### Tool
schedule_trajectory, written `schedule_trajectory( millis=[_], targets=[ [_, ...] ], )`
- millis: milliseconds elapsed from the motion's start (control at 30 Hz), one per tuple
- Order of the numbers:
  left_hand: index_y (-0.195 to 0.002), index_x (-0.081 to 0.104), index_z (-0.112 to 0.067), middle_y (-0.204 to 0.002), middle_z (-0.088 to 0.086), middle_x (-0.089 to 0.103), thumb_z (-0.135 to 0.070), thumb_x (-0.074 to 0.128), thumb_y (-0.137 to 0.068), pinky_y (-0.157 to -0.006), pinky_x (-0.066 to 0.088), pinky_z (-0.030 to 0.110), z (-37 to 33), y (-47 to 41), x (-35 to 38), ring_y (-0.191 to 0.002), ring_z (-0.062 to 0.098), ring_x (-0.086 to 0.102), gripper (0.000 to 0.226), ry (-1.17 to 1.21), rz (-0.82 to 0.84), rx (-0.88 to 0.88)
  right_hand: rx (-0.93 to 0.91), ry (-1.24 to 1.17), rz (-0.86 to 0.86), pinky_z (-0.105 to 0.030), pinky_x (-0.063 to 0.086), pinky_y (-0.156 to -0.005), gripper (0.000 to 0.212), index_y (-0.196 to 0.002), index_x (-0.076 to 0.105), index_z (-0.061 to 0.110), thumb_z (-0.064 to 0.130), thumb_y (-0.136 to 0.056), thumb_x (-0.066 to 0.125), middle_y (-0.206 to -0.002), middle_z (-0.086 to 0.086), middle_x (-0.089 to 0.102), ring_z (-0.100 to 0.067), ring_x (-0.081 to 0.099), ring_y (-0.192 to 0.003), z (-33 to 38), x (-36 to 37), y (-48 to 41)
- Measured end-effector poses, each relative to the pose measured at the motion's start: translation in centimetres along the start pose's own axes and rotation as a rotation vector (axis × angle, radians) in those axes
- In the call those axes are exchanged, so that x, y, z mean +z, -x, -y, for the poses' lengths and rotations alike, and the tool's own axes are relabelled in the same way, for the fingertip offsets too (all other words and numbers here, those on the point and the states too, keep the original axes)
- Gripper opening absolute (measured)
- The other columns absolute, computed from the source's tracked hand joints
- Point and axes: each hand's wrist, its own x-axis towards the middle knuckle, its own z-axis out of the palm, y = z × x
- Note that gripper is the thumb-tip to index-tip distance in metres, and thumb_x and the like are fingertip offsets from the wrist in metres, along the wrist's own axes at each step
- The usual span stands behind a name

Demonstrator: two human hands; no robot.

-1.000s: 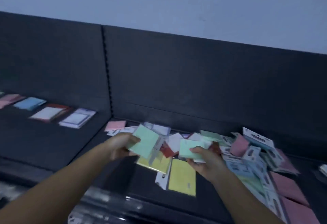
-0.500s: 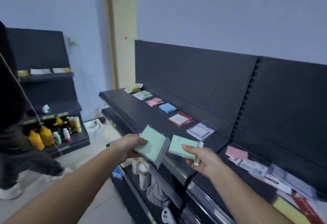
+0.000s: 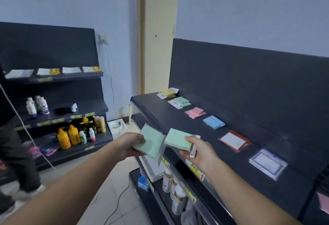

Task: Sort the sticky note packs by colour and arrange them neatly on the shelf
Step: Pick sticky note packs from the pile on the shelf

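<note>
My left hand [image 3: 130,145] grips a green sticky note pack [image 3: 151,143] by its near edge, just off the front of the dark shelf [image 3: 204,136]. My right hand [image 3: 199,151] holds a second green pack [image 3: 178,140] over the shelf's front edge. Sorted piles lie in a row along the shelf: yellow [image 3: 168,93], green [image 3: 180,101], pink [image 3: 195,112], blue [image 3: 213,122], red-backed [image 3: 234,141] and purple-framed [image 3: 267,162].
A lower shelf [image 3: 156,200] under my hands carries white cans and a blue packet. Another dark rack [image 3: 58,116] with bottles stands at the left. A person's leg [image 3: 19,159] is at the far left. A cable runs across the tiled floor.
The view has swung left, away from the mixed heap of packs, onto the sorted row. Both hands carried their green packs along and now sit nearer the row.
</note>
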Motion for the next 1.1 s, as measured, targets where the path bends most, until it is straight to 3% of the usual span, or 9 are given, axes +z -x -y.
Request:
schedule_trajectory(
  millis=[100, 267, 500, 633, 800, 900, 1100],
  targets=[
    [-0.109, 0.053, 0.004, -0.107, 0.020, 0.061, 0.007, 0.043, -0.089, -0.070, 0.055, 0.037, -0.5, -3.2, -0.2, -0.085, 0.027, 0.062, 0.023, -0.049, 0.029, 0.013, 0.002, 0.017, -0.009, -0.027, 0.055, -0.049, 0.004, -0.091, 0.057, 0.001, 0.001, -0.087, 0.055, -0.086, -0.019, 0.065, -0.027, 0.063, -0.070, -0.1, 1.3, -3.3],
    [-0.090, 0.056, 0.000, -0.091, 0.018, 0.061, 0.012, 0.043, -0.090, -0.059, 0.055, 0.032, -2.4, -9.6, 0.7, -0.077, 0.026, 0.061, 0.017, -0.020, 0.053, 0.042, 0.019, 0.102, -0.031, -0.026, 0.054, -0.049, 0.004, -0.092, 0.057, 0.001, 0.004, -0.088, 0.057, -0.082, -0.018, 0.066, -0.025, 0.065, -0.059, 1.3, 2.8, -10.7],
    [-0.100, 0.059, 0.002, -0.088, 0.015, 0.065, 0.008, 0.052, -0.088, -0.054, 0.057, 0.026, -8.4, -21.0, 3.5, -0.076, 0.024, 0.064, 0.015, -0.020, 0.110, 0.040, 0.011, 0.027, -0.127, -0.020, 0.049, -0.041, 0.014, -0.094, 0.059, 0.002, 0.008, -0.083, 0.067, -0.085, -0.013, 0.062, -0.020, 0.057, -0.064, 6.4, 5.1, -22.9],
    [-0.085, 0.056, 0.001, -0.075, 0.014, 0.062, 0.009, 0.054, -0.087, -0.042, 0.050, 0.020, -12.2, -26.0, 5.4, -0.063, 0.020, 0.060, 0.009, 0.076, 0.076, 0.101, -0.032, 0.023, -0.151, -0.026, 0.047, -0.052, 0.016, -0.095, 0.060, 0.001, 0.008, -0.083, 0.068, -0.089, -0.014, 0.063, -0.020, 0.056, -0.066, 9.2, 6.6, -28.0],
    [-0.080, 0.059, -0.002, -0.074, 0.015, 0.061, 0.008, 0.046, -0.090, -0.043, 0.052, 0.023, -13.6, -31.7, 7.7, -0.063, 0.022, 0.059, 0.020, 0.099, 0.137, 0.033, -0.011, -0.082, -0.208, -0.026, 0.055, -0.054, 0.010, -0.083, 0.058, 0.001, 0.002, -0.083, 0.067, -0.087, -0.013, 0.061, -0.023, 0.058, -0.073, 10.5, 6.2, -32.0],
    [-0.090, 0.061, 0.001, -0.077, 0.015, 0.061, 0.011, 0.040, -0.087, -0.047, 0.054, 0.025, -14.8, -35.4, 9.3, -0.065, 0.021, 0.060, 0.024, 0.083, 0.227, -0.017, -0.001, -0.160, -0.264, -0.029, 0.055, -0.060, 0.008, -0.086, 0.057, 0.001, 0.001, -0.084, 0.065, -0.087, -0.012, 0.057, -0.023, 0.057, -0.076, 11.6, 5.9, -34.7],
    [-0.088, 0.059, -0.001, -0.080, 0.011, 0.060, 0.014, 0.035, -0.086, -0.047, 0.056, 0.024, -17.7, -42.9, 12.1, -0.070, 0.022, 0.059, 0.028, -0.051, 0.363, -0.058, -0.014, -0.220, -0.390, -0.022, 0.053, -0.042, 0.008, -0.078, 0.056, 0.002, -0.003, -0.085, 0.059, -0.083, -0.015, 0.056, -0.023, 0.056, -0.074, 12.9, 5.7, -40.2]
  ],
)
